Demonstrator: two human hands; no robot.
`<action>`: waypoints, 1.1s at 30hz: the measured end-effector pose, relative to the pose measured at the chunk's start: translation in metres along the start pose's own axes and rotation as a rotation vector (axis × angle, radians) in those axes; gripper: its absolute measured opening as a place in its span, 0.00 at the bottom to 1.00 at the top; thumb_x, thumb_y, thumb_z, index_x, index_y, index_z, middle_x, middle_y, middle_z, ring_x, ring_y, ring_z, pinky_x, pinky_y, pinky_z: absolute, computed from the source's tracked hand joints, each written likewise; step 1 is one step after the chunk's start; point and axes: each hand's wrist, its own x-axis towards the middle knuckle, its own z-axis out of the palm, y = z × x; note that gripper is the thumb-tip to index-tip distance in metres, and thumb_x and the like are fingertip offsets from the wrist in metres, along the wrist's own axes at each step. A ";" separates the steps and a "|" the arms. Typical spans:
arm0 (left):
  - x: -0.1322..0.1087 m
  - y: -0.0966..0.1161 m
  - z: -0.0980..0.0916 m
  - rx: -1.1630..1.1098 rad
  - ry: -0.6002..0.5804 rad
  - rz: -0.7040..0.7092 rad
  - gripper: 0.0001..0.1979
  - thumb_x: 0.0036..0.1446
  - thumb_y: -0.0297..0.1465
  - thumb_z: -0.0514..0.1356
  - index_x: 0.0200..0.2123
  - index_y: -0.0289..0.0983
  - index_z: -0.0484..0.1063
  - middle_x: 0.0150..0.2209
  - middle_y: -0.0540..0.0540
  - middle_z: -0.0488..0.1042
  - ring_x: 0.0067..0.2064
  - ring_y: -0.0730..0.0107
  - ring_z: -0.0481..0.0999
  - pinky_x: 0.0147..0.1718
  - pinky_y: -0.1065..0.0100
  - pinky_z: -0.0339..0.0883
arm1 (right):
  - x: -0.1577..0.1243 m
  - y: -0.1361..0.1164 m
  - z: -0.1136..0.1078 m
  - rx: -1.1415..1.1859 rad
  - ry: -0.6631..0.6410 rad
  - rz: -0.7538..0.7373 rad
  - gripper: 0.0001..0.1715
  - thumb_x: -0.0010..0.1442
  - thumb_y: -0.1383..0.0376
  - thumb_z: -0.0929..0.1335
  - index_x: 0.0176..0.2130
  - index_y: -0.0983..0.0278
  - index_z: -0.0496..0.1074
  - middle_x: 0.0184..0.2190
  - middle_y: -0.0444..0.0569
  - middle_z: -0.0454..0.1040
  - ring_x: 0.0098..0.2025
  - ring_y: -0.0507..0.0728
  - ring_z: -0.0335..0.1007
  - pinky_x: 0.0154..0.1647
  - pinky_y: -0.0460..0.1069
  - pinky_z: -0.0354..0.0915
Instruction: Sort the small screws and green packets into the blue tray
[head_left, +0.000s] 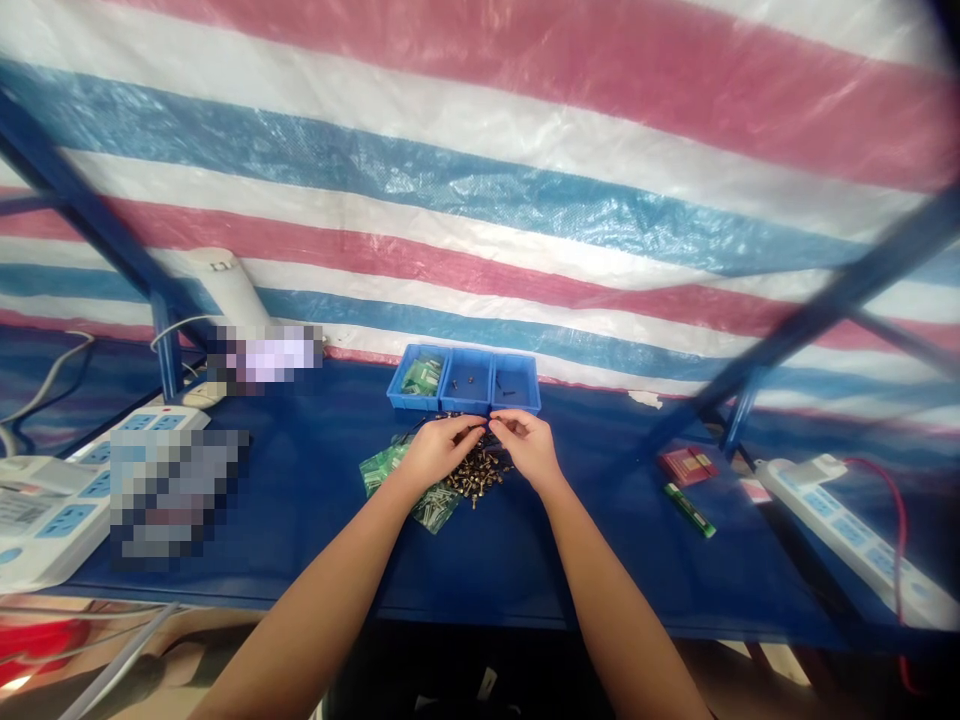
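My left hand (442, 448) and my right hand (526, 443) are close together over a pile of small brass-coloured screws (474, 478) on the blue table. Fingers and thumb are pinched on each hand; whatever lies between the fingertips is too small to make out. Behind them stand three joined blue bins: the left bin (415, 403) has green-and-clear packets (423, 375), the middle bin (465, 400) a few small pieces, the right bin (517, 399) a few dark screws. More green packets (381, 465) lie beside and below my left hand, some with silvery screws inside.
Power strips lie at the left (90, 500) and right (855, 535) of the blue table (300, 520). A red box (688, 464) and a green packet (688, 510) rest on the right. Blue frame bars rise at both sides before a striped sheet (450, 200).
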 end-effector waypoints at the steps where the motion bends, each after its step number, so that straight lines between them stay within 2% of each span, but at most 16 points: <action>1: 0.000 -0.001 0.000 0.008 0.011 -0.004 0.15 0.65 0.38 0.54 0.47 0.43 0.77 0.43 0.48 0.81 0.38 0.65 0.80 0.38 0.69 0.71 | 0.002 0.000 -0.003 0.020 -0.013 0.080 0.16 0.52 0.56 0.73 0.38 0.64 0.79 0.26 0.48 0.77 0.25 0.55 0.73 0.26 0.50 0.71; 3: 0.000 -0.002 0.001 0.020 0.026 -0.012 0.15 0.65 0.38 0.53 0.46 0.42 0.77 0.42 0.48 0.81 0.38 0.66 0.80 0.38 0.69 0.71 | 0.005 0.001 -0.007 0.071 -0.022 0.180 0.17 0.49 0.56 0.75 0.36 0.66 0.78 0.22 0.47 0.75 0.23 0.54 0.72 0.24 0.49 0.71; 5: 0.000 -0.003 0.001 0.028 0.036 -0.016 0.15 0.65 0.38 0.53 0.46 0.42 0.77 0.41 0.48 0.81 0.37 0.66 0.80 0.37 0.69 0.71 | 0.006 0.001 -0.010 0.141 0.024 0.183 0.20 0.49 0.55 0.75 0.37 0.67 0.78 0.25 0.49 0.77 0.26 0.56 0.75 0.29 0.51 0.73; 7: 0.000 -0.003 0.001 0.033 0.042 -0.020 0.15 0.65 0.38 0.53 0.45 0.41 0.77 0.41 0.48 0.81 0.36 0.67 0.79 0.35 0.70 0.70 | 0.007 0.000 -0.010 0.219 0.075 0.125 0.26 0.49 0.54 0.75 0.44 0.66 0.77 0.36 0.54 0.80 0.34 0.59 0.78 0.37 0.54 0.75; 9: 0.000 -0.003 0.001 0.037 0.040 -0.027 0.15 0.65 0.38 0.53 0.46 0.41 0.77 0.40 0.48 0.81 0.34 0.67 0.79 0.34 0.70 0.70 | 0.007 -0.001 -0.010 0.274 0.059 0.087 0.35 0.50 0.55 0.75 0.56 0.61 0.71 0.49 0.56 0.77 0.41 0.60 0.78 0.42 0.56 0.75; 11: 0.000 -0.003 0.001 0.036 0.036 -0.035 0.15 0.65 0.39 0.52 0.46 0.41 0.76 0.39 0.48 0.81 0.33 0.68 0.79 0.33 0.71 0.69 | 0.006 0.000 -0.011 0.250 0.004 0.091 0.37 0.52 0.55 0.74 0.59 0.59 0.67 0.53 0.55 0.74 0.41 0.60 0.79 0.41 0.55 0.75; 14: 0.000 -0.003 0.001 0.036 0.034 -0.037 0.15 0.65 0.38 0.52 0.46 0.41 0.76 0.40 0.48 0.81 0.34 0.68 0.79 0.34 0.71 0.70 | 0.006 0.004 -0.016 0.015 -0.047 0.095 0.21 0.57 0.56 0.70 0.47 0.63 0.76 0.40 0.53 0.80 0.33 0.58 0.78 0.35 0.53 0.73; 16: 0.000 -0.003 0.001 0.039 0.030 -0.039 0.15 0.65 0.39 0.52 0.45 0.41 0.76 0.40 0.48 0.81 0.35 0.68 0.79 0.34 0.70 0.70 | 0.006 0.007 -0.021 -0.233 -0.039 0.047 0.13 0.58 0.59 0.67 0.39 0.62 0.79 0.32 0.49 0.80 0.32 0.57 0.77 0.36 0.52 0.72; 19: 0.000 -0.004 0.001 0.045 0.024 -0.046 0.15 0.65 0.39 0.52 0.46 0.41 0.76 0.40 0.48 0.81 0.35 0.67 0.79 0.33 0.70 0.70 | 0.005 0.010 -0.028 -0.582 -0.009 0.012 0.11 0.57 0.63 0.67 0.37 0.59 0.79 0.30 0.46 0.80 0.32 0.56 0.75 0.40 0.51 0.69; 21: 0.000 -0.004 0.001 0.046 0.018 -0.048 0.16 0.65 0.39 0.52 0.46 0.41 0.76 0.39 0.48 0.81 0.35 0.67 0.79 0.33 0.70 0.70 | 0.005 0.011 -0.031 -0.720 -0.017 0.039 0.11 0.57 0.64 0.67 0.38 0.58 0.79 0.30 0.45 0.80 0.33 0.56 0.75 0.40 0.50 0.68; 25: 0.000 -0.004 0.001 0.047 0.013 -0.044 0.16 0.66 0.39 0.52 0.46 0.41 0.76 0.39 0.47 0.81 0.34 0.67 0.79 0.34 0.70 0.70 | 0.005 0.012 -0.032 -0.843 -0.105 0.109 0.11 0.56 0.64 0.68 0.39 0.57 0.79 0.29 0.46 0.79 0.33 0.57 0.74 0.34 0.49 0.65; 29: 0.000 -0.005 0.002 0.049 0.022 -0.038 0.17 0.65 0.40 0.52 0.46 0.41 0.77 0.38 0.47 0.81 0.33 0.67 0.78 0.32 0.70 0.70 | 0.004 0.010 -0.032 -0.894 -0.170 0.105 0.08 0.57 0.65 0.68 0.35 0.57 0.79 0.30 0.47 0.79 0.32 0.57 0.73 0.30 0.48 0.62; 31: 0.000 -0.005 0.002 0.043 0.026 -0.034 0.17 0.65 0.40 0.52 0.45 0.40 0.77 0.37 0.47 0.81 0.33 0.67 0.78 0.32 0.70 0.69 | 0.003 0.009 -0.032 -0.865 -0.182 0.057 0.07 0.56 0.66 0.67 0.32 0.58 0.77 0.30 0.47 0.78 0.31 0.56 0.71 0.31 0.48 0.62; 33: 0.000 -0.004 0.002 0.036 0.026 -0.038 0.16 0.65 0.40 0.52 0.46 0.41 0.77 0.35 0.47 0.81 0.31 0.68 0.77 0.31 0.70 0.69 | 0.002 0.007 -0.029 -0.742 -0.186 0.006 0.06 0.56 0.65 0.67 0.31 0.60 0.75 0.31 0.47 0.77 0.32 0.55 0.71 0.33 0.49 0.64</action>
